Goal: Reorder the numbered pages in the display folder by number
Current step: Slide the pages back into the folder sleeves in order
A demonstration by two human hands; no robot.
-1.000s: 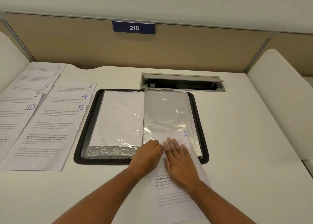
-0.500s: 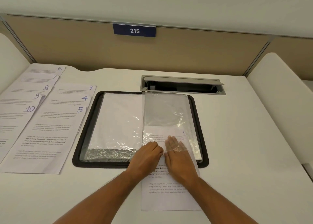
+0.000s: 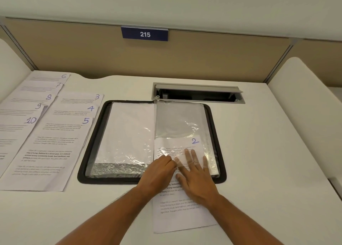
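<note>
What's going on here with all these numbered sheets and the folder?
A person is refilling a display folder lying open on a desk. The right hand, fingers flat, is sliding page 2 up into the clear sleeve on the folder's right side, while the left hand holds the sleeve's opening. The page is only partly in; its lower part lies on the desk. Pages 3 to 5 and 6 to 10 wait in fanned stacks to the left.

Bright, even light from overhead, soft shadows cast beneath the forearms, glare seen on the crinkled plastic sleeves [image 3: 177, 126], desk [image 3: 259, 152] edges bowed by the wide lens, printed text slightly blurred
</note>
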